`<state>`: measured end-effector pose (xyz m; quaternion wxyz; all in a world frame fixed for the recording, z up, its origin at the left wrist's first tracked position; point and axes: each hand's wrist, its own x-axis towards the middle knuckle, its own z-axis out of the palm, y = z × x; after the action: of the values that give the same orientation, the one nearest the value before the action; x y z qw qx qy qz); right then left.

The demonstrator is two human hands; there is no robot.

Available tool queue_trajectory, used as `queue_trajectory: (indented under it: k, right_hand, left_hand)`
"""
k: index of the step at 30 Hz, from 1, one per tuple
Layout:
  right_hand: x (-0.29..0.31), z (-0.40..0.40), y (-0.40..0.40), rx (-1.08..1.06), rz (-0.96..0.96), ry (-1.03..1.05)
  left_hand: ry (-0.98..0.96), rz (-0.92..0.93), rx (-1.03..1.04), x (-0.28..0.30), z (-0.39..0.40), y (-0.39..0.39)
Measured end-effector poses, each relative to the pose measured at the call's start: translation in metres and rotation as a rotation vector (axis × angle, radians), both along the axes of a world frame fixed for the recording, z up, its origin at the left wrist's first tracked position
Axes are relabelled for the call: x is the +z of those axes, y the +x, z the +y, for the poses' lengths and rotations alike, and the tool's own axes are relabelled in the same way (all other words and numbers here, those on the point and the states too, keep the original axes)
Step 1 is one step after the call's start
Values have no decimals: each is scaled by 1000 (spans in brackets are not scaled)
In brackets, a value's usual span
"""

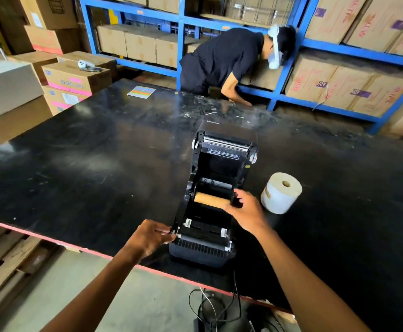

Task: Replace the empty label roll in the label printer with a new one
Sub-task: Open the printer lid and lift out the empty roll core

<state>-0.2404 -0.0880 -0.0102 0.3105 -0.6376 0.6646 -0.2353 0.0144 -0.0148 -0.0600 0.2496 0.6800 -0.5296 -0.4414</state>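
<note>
A black label printer [205,248] stands on the black table [76,168] near its front edge, lid raised. Inside its bay lies an empty brown cardboard core [210,199], held between two black roll guides. My right hand [246,212] grips the right end of the core and its black guide. My left hand [152,237] pinches the printer's front left corner. A full white label roll [280,192] stands on end on the table just right of the printer, apart from both hands.
Another person [224,58] bends over at the blue shelving [289,75] behind the table. Cardboard boxes [73,77] are stacked at the left. A coloured sheet [141,91] lies at the table's far side. Cables [217,307] hang below the front edge.
</note>
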Motion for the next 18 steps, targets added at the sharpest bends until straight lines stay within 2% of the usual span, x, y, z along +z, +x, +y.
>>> queue_trajectory:
  k: [1, 3, 8, 13, 16, 18]
  right_hand:
    - [-6, 2, 1, 45, 120, -9]
    - [-10, 3, 6, 33, 241, -65]
    - [-21, -12, 2, -2, 240, -81]
    - [-18, -21, -1, -35, 29, -137]
    - [-14, -23, -3, -69, -89, -121]
    - [-7, -18, -6, -82, -188, -90]
  left_hand:
    - [4, 5, 3, 0, 0, 0]
    - [7, 19, 2, 1, 0, 1]
    - [-8, 14, -20, 0, 2, 4]
    - [-47, -48, -11, 6, -1, 0]
    - [-213, 41, 77, 25, -12, -14]
    - [-312, 97, 33, 41, -20, -28]
